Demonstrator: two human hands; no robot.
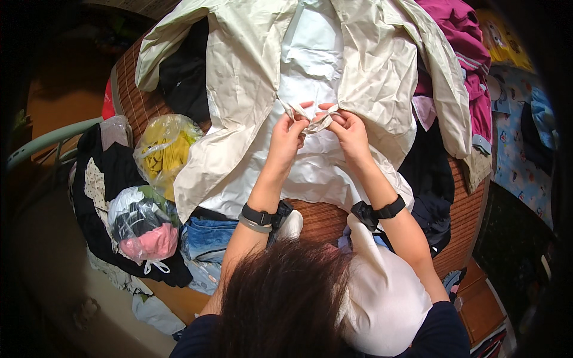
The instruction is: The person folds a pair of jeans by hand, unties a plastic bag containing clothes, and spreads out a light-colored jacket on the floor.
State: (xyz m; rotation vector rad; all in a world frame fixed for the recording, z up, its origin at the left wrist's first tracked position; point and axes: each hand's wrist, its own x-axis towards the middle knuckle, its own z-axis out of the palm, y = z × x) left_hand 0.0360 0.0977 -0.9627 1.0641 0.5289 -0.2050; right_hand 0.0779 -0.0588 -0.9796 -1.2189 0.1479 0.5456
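A cream long-sleeved coat [242, 77] lies spread out in front of me, its front parted to show the white lining [310, 56]. Over the middle of it, my left hand [287, 134] and my right hand [350, 136] are close together. Between them runs a narrow cream fabric strip [320, 124], looped or twisted, that joins the coat's two front edges at waist height. Fingers of both hands pinch the strip. Whether it is knotted cannot be made out. Each of my wrists wears a black band with a small device.
Beneath the coat is a brown woven mat [134, 83]. At left are a clear bag of yellow cloth [164, 146], a clear bag with pink cloth [146, 235] and folded jeans [209, 238]. Magenta clothing [456, 33] lies far right. White cloth [382, 292] is by my right forearm.
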